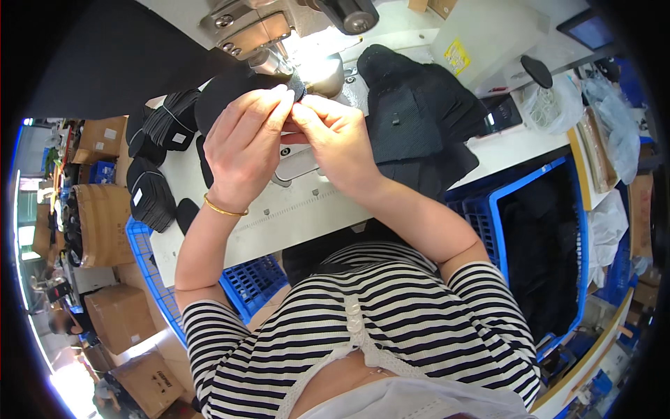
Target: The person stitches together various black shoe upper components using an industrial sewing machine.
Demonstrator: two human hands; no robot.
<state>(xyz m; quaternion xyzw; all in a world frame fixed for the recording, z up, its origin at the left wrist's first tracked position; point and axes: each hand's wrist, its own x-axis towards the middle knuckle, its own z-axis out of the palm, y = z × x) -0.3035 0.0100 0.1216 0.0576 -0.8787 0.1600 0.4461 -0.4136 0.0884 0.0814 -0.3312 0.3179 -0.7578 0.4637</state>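
In the head view, the left hand (244, 140) and the right hand (338, 140) meet just below the head of the sewing machine (255, 31), beside its bright lamp-lit area. In each hand, thumb and forefinger are pressed together and seem to pinch the small dark piece (298, 82), which is between the fingertips, close to the needle area; its held edge is hidden, so I cannot tell exactly how it is folded. In my judgement, the piece could slip or turn crooked if one pinch becomes loose, because little of it is held. Fingertips could be hurt if the machine starts while they are so near. The pile of black pieces (412, 105), close by the right hand, could perhaps be disturbed if the right elbow swings outward.
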